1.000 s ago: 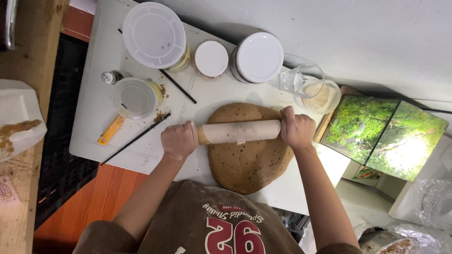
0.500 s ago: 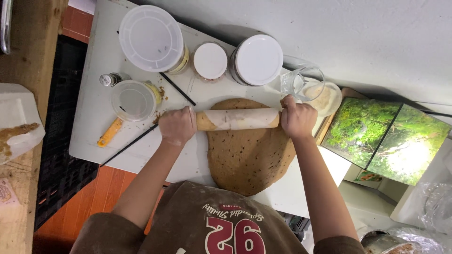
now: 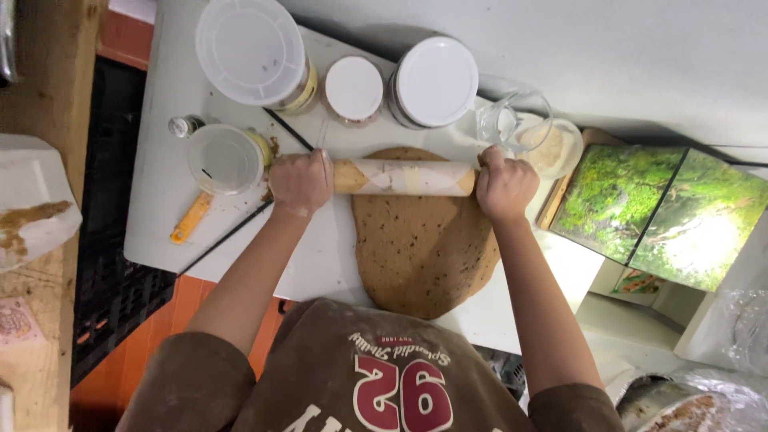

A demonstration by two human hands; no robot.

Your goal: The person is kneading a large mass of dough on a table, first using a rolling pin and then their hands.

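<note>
The white tabletop (image 3: 160, 232) carries everything here. On it lies a broad, flat sheet of brown speckled dough (image 3: 420, 244), spread from the far containers back toward the person's body, its longer run going near to far. Across the far end of that sheet lies the rolling pin (image 3: 404, 178), a pale cylinder whose long axis runs side to side, square to the dough's length. Nearly all of the dough therefore lies on the near side of the pin, toward the person.

The left hand (image 3: 300, 182) is closed around the pin's left end, just off the dough's edge over bare tabletop. The right hand (image 3: 506, 184) is closed around the right end, at the dough's far right margin. Both grips hold the pin, one at each end and about level with each other.

Just beyond the pin stand three white-lidded tubs (image 3: 436, 80). A clear glass jug (image 3: 512, 120) stands close by the right hand, and a clear measuring cup (image 3: 224, 158) sits beside the left.
</note>
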